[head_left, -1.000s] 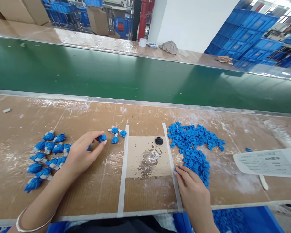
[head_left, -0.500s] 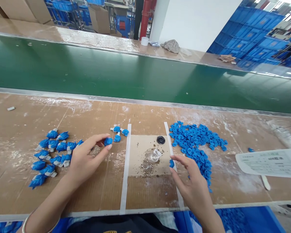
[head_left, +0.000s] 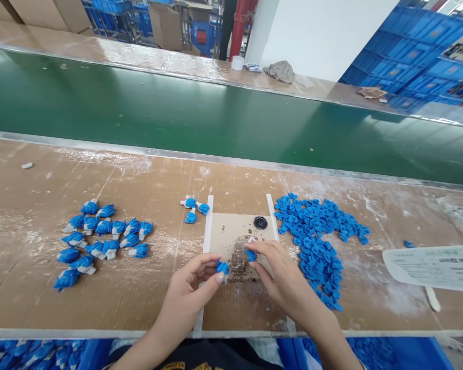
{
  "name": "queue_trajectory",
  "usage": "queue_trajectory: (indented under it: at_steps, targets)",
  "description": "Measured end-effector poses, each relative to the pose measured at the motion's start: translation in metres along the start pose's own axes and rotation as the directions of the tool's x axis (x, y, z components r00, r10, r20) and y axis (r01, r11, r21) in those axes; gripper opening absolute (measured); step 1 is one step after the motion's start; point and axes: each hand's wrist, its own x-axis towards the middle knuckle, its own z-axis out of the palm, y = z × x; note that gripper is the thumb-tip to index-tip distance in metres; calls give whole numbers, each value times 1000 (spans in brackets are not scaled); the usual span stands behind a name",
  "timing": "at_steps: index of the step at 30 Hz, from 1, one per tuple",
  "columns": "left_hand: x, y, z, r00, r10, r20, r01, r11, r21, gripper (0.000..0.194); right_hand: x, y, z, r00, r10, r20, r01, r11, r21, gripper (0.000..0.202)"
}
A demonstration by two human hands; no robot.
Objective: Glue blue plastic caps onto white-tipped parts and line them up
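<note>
My left hand [head_left: 195, 282] pinches a blue-and-white plastic part [head_left: 223, 267] between thumb and fingertips at the left side of a beige card [head_left: 219, 231]. Facing it, my right hand [head_left: 280, 272] grips a small blue plastic piece [head_left: 250, 254] over the card. The two pieces are close together but apart. Dark specks and a brown smear lie on the card below, partly hidden by the right hand. A round black cap [head_left: 260, 222] sits at the card's upper right. Similar blue-and-white parts [head_left: 104, 227] lie in a group to the left, with several more [head_left: 191, 217] nearer the card.
A heap of small blue pieces [head_left: 320, 246] spreads right of the white tape strip [head_left: 272, 210]. Farther right lie a printed plastic sheet [head_left: 428, 267] and a white stick [head_left: 432, 299]. A green conveyor belt [head_left: 216, 123] runs behind. Blue bins [head_left: 405, 354] stand below the table edge.
My left hand has moved right and nearer with its part, from the left group to the card. My right hand has moved left over the card with the small blue piece.
</note>
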Motion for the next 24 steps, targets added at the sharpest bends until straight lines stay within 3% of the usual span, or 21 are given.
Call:
queue_trajectory:
  at_steps: [4, 8, 14, 19, 22, 24]
  targets:
    - [2, 3, 4, 992, -122, 43, 128, 979, -160, 25, -8, -13, 8, 977, 185, -102, -149, 946, 290, 31]
    - [1, 6, 10, 984, -157, 82, 172, 959, -224, 27, -12, -31, 16, 926, 319, -200, -132, 773, 621, 28]
    - [-5, 10, 14, 980, -161, 116, 188, 940, -286, 28, -13, -46, 21, 901, 389, -190, -129, 660, 740, 25]
    - [-7, 12, 15, 978, -158, 137, 193, 935, -299, 28, -14, -47, 26, 910, 372, -182, -137, 685, 715, 24]
    - [-6, 10, 14, 979, -160, 128, 192, 938, -289, 29, -15, -48, 32, 920, 323, -222, -139, 798, 586, 25]
    - [-6, 6, 14, 977, -182, 113, 207, 939, -275, 32, -16, -52, 37, 938, 214, -274, -82, 902, 423, 29]
